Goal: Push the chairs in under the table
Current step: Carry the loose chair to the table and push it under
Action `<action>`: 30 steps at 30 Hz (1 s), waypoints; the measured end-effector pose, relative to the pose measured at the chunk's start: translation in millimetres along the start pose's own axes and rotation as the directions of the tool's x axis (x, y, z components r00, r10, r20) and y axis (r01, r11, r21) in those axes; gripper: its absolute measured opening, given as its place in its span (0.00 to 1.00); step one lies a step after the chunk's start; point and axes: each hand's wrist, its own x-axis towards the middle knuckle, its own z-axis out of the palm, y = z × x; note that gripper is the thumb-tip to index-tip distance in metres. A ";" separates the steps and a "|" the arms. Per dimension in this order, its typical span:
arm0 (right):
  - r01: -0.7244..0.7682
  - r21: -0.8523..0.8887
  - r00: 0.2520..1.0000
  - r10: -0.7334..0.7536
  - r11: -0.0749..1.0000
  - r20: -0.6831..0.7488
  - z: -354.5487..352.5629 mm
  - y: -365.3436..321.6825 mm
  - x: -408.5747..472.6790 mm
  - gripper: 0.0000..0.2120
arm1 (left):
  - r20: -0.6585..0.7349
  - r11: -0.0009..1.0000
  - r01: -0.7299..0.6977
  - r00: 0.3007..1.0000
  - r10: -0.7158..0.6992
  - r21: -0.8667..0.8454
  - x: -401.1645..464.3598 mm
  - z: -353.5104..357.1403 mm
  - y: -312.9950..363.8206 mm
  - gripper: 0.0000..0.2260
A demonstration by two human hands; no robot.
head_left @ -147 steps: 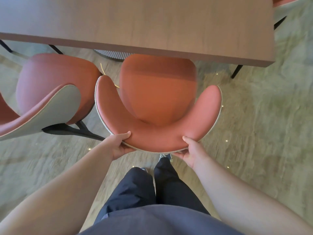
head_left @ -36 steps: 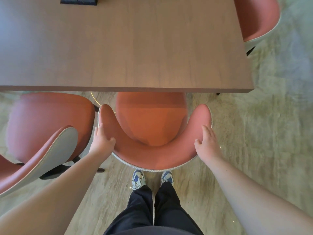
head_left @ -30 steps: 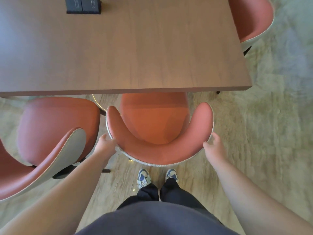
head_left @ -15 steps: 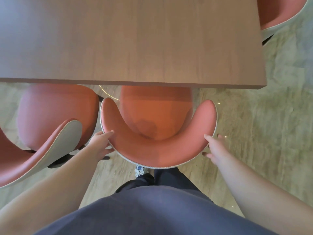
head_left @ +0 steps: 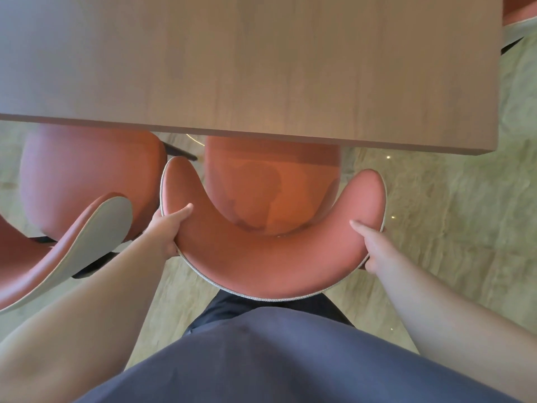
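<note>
An orange-red chair [head_left: 270, 257] with a curved backrest stands right in front of me, the front of its seat under the near edge of the brown wooden table [head_left: 261, 68]. My left hand [head_left: 167, 228] grips the left side of the backrest, thumb on the inner face. My right hand [head_left: 369, 242] grips the right side the same way, its other fingers hidden behind the back. A second chair [head_left: 87, 181] of the same kind stands to the left, turned at an angle, its seat partly under the table.
A third chair [head_left: 520, 13] shows at the table's far right corner. Pale greenish floor [head_left: 450, 228] lies to the right of the table. My dark trousers and shirt fill the bottom of the view, close behind the chair's back.
Both hands, which had come off the backrest half a second ago, now grip its sides again. The view has dropped closer to the chair.
</note>
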 end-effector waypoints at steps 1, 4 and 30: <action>-0.003 -0.009 1.000 0.003 1.000 0.002 -1.0 -0.4 1.7 0.22 | 0.014 1.000 0.004 1.000 -0.004 0.004 2.5 -1.3 2.6 0.27; 0.023 -0.023 1.000 -0.023 0.999 -0.018 -2.3 -1.5 7.5 0.19 | 0.026 0.999 0.011 1.000 -0.012 0.043 10.5 -3.9 7.0 0.25; 0.407 -0.164 0.861 -0.437 0.899 -0.261 6.9 -2.2 9.4 0.09 | -0.141 0.928 -0.311 0.929 0.343 0.207 9.1 1.9 24.2 0.09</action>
